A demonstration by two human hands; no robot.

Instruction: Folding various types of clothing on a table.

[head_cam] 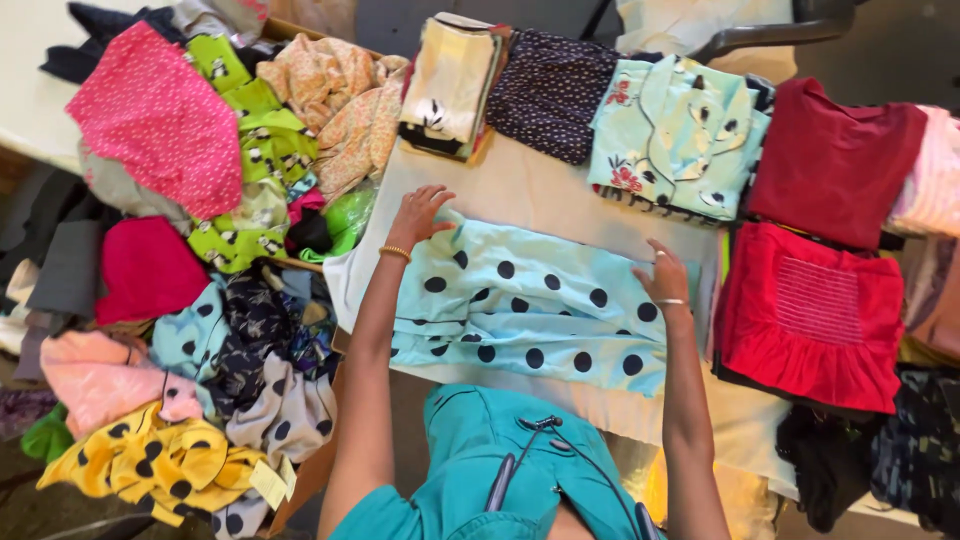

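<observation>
- pressing flat, the left hand lies open with fingers spread on the far left corner of a light blue cloth with black polka dots, apparently to hold it smooth.
- the right hand rests palm-down and open on the cloth's right edge, gripping nothing, likely keeping that edge in line.
- the cloth lies partly folded on the white table, just in front of the person.
- folded garments line the far side: a dark dotted piece, a pale blue floral shirt, a maroon top.
- a red smocked garment lies just beside the right hand, crowding that edge.
- a loose heap of mixed clothes fills the left.
</observation>
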